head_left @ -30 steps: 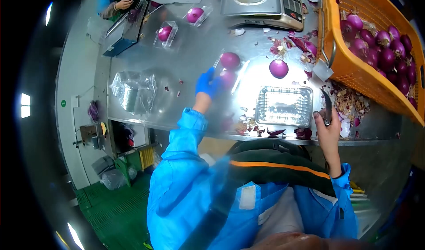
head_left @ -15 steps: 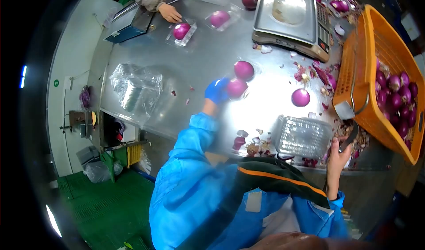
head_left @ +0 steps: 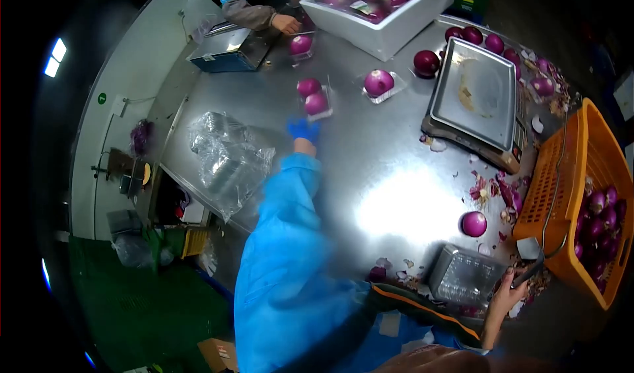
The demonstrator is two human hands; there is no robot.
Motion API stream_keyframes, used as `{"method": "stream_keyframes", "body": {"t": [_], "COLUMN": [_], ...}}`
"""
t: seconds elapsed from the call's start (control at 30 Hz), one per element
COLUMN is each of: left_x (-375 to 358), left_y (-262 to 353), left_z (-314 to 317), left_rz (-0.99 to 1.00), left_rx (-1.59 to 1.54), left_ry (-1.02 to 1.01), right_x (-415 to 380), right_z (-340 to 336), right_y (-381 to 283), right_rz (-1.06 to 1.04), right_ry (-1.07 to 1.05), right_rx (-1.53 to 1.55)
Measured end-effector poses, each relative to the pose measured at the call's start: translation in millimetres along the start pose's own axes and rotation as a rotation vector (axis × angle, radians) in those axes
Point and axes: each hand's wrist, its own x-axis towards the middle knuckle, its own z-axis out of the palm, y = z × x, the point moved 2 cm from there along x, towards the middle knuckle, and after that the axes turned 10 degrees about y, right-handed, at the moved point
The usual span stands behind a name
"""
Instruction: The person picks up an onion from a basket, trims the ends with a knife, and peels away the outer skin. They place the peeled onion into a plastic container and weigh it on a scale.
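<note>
Onions (head_left: pixel 316 104) are now sitting farther out, past my seemingly splayed, emptied left hand (head_left: pixel 303 130); right hand (head_left: pixel 506 298) is gripping a knife (head_left: pixel 530 272).

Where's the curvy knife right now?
In the head view, the curved knife is at the lower right, in the person's right hand, with the clear tray to its left and the orange crate close by.
</note>
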Motion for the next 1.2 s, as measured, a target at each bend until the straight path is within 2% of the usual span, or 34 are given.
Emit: {"method": "stream_keyframes", "body": {"t": [0.13, 0.17, 0.23, 0.27, 0.3, 0.37, 0.4, 0.43, 0.47, 0.53, 0.57, 0.63, 0.67, 0.73, 0.8, 0.83, 0.93, 1.0, 1.07, 1.1, 1.13, 1.2], "left_x": [-50, -110, -264, -344, -390, -490, -518, -533, -545, -555, -558, -565, -565, -566, -569, -570, -575, -580, -547, -538, -526, -466], "left_y": [-63, -57, -94, -66, -88, -38, -21, -30, -55, -74, -80, -68, -54, -52, -50, -46, -15, 19, 10, 29, 51, 40], "left_z": [35, 44, 58, 67, 54, 46, 52, 31, 18, 9, 5, 1, 5, 3, 6, 11, 27, 48, 43, 56, 73, 72], "left_rz": [-0.209, 0.158, 0.160, -0.076, 0.134, 0.644, 0.458, 0.732, 0.648, 0.508, 0.594, 0.759, 0.833, 0.870, 0.836, 0.820, 0.827, 1.019, 1.075, 1.112, 1.138, 1.092], "left_rx": [-0.302, 0.214, 0.270, 0.258, 0.504, 0.661, 0.833, 0.744, 1.045, 1.382, 1.412, 1.466, 1.390, 1.308, 1.382, 1.418, 1.268, 1.404, 1.005, 1.225, 1.437, 1.499], "left_ry": [-0.030, -0.393, -0.815, -1.084, -1.450, -1.916, -2.073, -1.952, -2.074, -2.157, -2.134, -2.094, -2.048, -1.987, -2.016, -2.025, -2.023, -2.030, -1.725, -1.607, -1.471, -1.248], "right_x": [6, 7, 6, 4, 5, 6, 6, 7, 7, 3, 0, 8, 9, 8, 9, 7, 5, 5, 10, 19, 23, 28], "right_z": [-11, -12, -21, -26, -27, -27, -30, -38, -47, -59, -65, -79, -86, -95, -99, -100, -99, -100, -107, -119, -120, -115], "right_y": [12, 13, 5, 3, 2, 8, 12, 18, 22, 14, 11, 37, 51, 60, 60, 53, 43, 31, 44, 71, 70, 62], "right_rz": [-0.044, -0.105, 0.052, 0.133, 0.030, -0.107, -0.144, -0.116, -0.086, -0.023, 0.011, -0.119, -0.125, -0.136, -0.138, -0.052, -0.040, 0.045, 0.064, 0.035, -0.010, -0.050], "right_ry": [0.046, 0.084, 0.067, 0.059, 0.089, 0.139, 0.156, 0.159, 0.148, 0.112, 0.089, 0.154, 0.175, 0.217, 0.198, 0.162, 0.168, 0.208, 0.208, 0.193, 0.191, 0.189], "right_rx": [0.004, 0.022, -0.005, -0.020, 0.013, 0.069, 0.090, 0.094, 0.106, 0.139, 0.161, 0.116, 0.113, 0.106, 0.115, 0.163, 0.205, 0.202, 0.131, 0.064, -0.001, -0.084]}}
